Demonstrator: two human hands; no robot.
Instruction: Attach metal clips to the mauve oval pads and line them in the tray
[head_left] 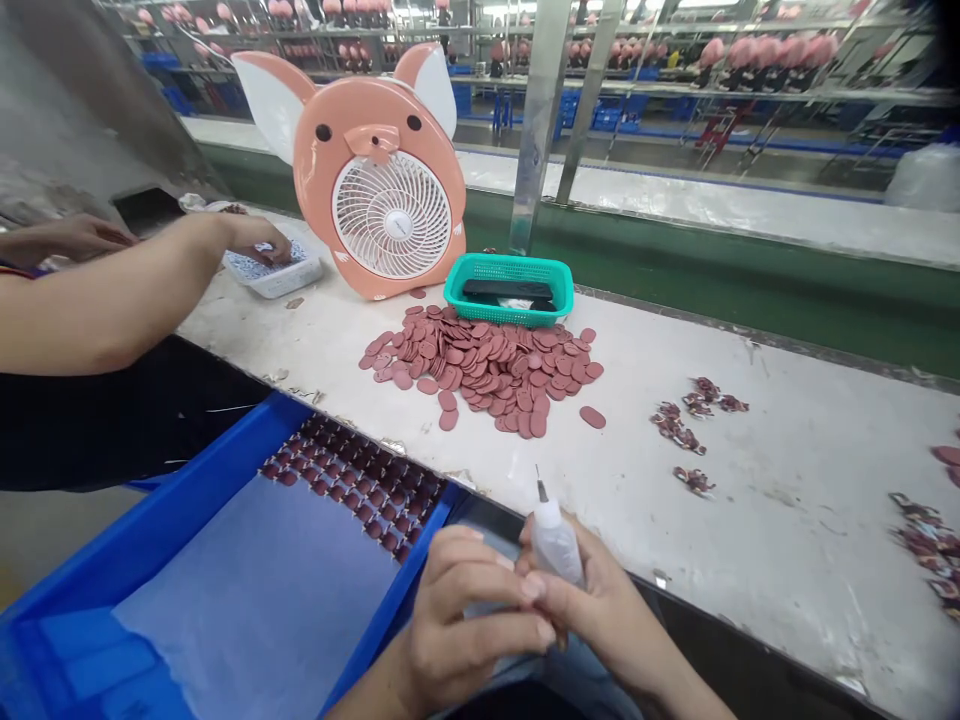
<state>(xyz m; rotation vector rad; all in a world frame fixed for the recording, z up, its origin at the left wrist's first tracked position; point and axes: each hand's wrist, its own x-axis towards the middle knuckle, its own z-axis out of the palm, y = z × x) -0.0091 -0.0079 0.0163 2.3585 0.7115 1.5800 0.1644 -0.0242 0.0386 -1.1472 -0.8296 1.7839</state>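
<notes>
My right hand [589, 595] is wrapped round a small clear squeeze bottle [557, 545] with a thin needle tip that points up and away from me. My left hand [469, 615] is closed just beside it, its fingertips meeting the right thumb. Anything small pinched between them is hidden by the fingers. Beyond my hands, on the white bench [585, 480], lies a heap of flat reddish-brown oval pieces [487, 365]. Several small dark brown and white parts [679, 425] sit in loose clusters to the right.
A blue crate [225, 500] at the lower left holds rows of dark red pieces [352, 480] and a pale sheet [277, 590]. A pig-shaped fan [379, 190] and a teal basket [510, 270] stand behind the heap. A co-worker's arm [127, 290] reaches into a white tray [277, 275].
</notes>
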